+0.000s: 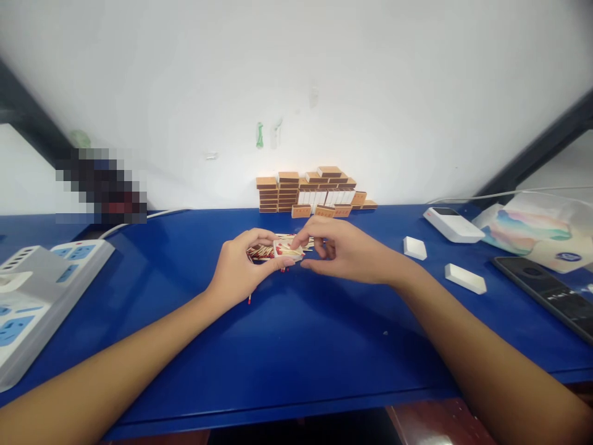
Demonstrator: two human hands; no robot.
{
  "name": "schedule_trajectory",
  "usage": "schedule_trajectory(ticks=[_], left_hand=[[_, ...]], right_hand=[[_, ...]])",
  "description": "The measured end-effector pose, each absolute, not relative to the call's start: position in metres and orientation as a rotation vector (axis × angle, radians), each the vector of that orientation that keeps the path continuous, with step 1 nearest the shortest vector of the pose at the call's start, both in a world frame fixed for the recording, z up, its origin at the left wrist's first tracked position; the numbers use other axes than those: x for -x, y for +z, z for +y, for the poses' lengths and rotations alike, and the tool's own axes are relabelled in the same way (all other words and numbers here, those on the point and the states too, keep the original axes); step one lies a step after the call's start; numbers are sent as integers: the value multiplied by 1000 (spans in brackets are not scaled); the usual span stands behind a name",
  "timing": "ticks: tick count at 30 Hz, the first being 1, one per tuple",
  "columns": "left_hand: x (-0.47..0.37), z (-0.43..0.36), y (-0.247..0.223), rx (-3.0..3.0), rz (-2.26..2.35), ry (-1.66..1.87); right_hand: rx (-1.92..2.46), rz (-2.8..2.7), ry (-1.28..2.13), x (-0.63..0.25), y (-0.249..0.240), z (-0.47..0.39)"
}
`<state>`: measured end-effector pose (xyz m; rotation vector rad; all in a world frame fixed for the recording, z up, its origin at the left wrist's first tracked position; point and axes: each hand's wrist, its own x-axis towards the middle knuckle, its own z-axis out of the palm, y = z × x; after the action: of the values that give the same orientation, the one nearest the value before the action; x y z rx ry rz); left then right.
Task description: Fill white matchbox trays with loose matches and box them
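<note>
My left hand point(245, 262) grips a small white matchbox tray point(281, 253) between thumb and fingers. Red-headed matches point(288, 251) lie inside the tray. Over the tray's right side is my right hand point(336, 250); its index fingertip reaches to the matches, the thumb stands apart below, and the other fingers are curled. Behind and beside the tray spreads a heap of loose matches point(262, 252), partly covered by both hands. A single match point(249, 299) lies on the table below my left wrist.
Stacked matchboxes point(288, 193) stand against the white wall point(296, 74) at the back of the blue table point(296, 358). A power strip point(78, 272) is at left. White small blocks point(466, 278), a white device point(453, 225), a phone point(546, 296) and a plastic bag point(523, 222) lie at right.
</note>
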<state>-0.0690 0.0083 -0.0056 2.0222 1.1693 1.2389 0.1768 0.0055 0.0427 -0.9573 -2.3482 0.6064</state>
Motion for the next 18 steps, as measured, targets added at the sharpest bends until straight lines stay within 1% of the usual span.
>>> schedule_trajectory(ticks=[10, 18], left_hand=[[70, 11, -7, -1956, 1197, 1221], [69, 9, -5, -2007, 1186, 1245]], right_hand=[[879, -2247, 536, -173, 40, 11], [898, -2328, 493, -176, 36, 11]])
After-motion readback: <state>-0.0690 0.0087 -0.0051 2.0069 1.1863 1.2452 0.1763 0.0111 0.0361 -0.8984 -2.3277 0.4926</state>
